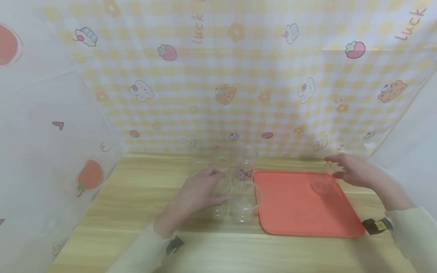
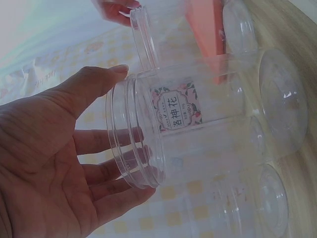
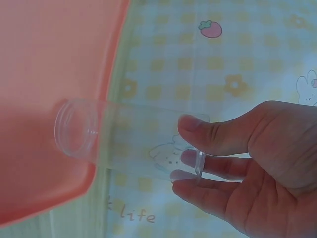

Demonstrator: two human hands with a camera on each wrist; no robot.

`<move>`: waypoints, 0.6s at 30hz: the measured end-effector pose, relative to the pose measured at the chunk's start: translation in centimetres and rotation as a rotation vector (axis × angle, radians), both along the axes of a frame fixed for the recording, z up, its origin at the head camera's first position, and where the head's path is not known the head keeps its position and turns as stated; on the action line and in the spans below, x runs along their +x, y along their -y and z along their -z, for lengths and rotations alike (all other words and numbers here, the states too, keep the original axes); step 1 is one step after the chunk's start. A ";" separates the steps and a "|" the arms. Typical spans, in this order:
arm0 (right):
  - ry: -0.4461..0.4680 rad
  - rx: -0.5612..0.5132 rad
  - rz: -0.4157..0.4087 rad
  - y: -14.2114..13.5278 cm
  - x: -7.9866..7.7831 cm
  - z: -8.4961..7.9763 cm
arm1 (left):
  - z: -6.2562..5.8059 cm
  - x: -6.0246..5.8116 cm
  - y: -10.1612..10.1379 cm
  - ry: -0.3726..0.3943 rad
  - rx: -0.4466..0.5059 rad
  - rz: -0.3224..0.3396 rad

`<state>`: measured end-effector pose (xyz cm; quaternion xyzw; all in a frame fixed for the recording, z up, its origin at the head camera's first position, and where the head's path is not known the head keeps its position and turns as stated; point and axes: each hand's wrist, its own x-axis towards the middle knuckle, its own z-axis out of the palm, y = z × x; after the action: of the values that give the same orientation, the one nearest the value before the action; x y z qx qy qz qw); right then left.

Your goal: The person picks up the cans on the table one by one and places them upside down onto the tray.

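My left hand (image 1: 201, 191) reaches down over a cluster of clear jars left of the tray. In the left wrist view, its thumb and fingers curl round the threaded neck of an upright clear plastic jar (image 2: 213, 134). A floral label (image 2: 176, 106) shows within that jar's outline. At the tray's far right corner, my right hand (image 1: 351, 170) pinches the base of another clear jar (image 3: 133, 136) between thumb and fingers. This jar is mouth down, its threaded rim over the coral-red tray (image 1: 300, 208).
A wide-mouthed clear jar (image 1: 243, 208) stands beside the tray's left edge, with a taller labelled jar (image 1: 245, 170) behind it. More clear jars (image 2: 273, 201) stand close to the left hand. Behind the wooden table (image 1: 136, 197) rises a yellow checked cloth (image 1: 205, 113).
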<state>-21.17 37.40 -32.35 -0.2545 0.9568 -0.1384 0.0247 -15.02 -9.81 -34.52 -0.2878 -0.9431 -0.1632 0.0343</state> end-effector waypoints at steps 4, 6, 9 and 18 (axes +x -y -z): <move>0.034 0.004 0.023 0.0 0.1 0.3 | 0.0 -0.1 0.0 0.003 -0.007 0.002; 0.031 -0.001 0.018 -0.1 0.2 0.6 | 0.0 0.0 0.0 0.007 -0.014 0.003; -0.017 -0.004 -0.008 -0.2 0.3 1.0 | -0.1 -0.1 -0.1 0.012 -0.026 0.003; -0.168 0.074 -0.025 0.0 0.9 1.8 | -0.2 -0.1 0.0 0.001 -0.044 0.009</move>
<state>-20.26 37.41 -34.10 -0.2761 0.9567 -0.0809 -0.0446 -15.11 -9.77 -34.36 -0.2928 -0.9451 -0.1426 0.0269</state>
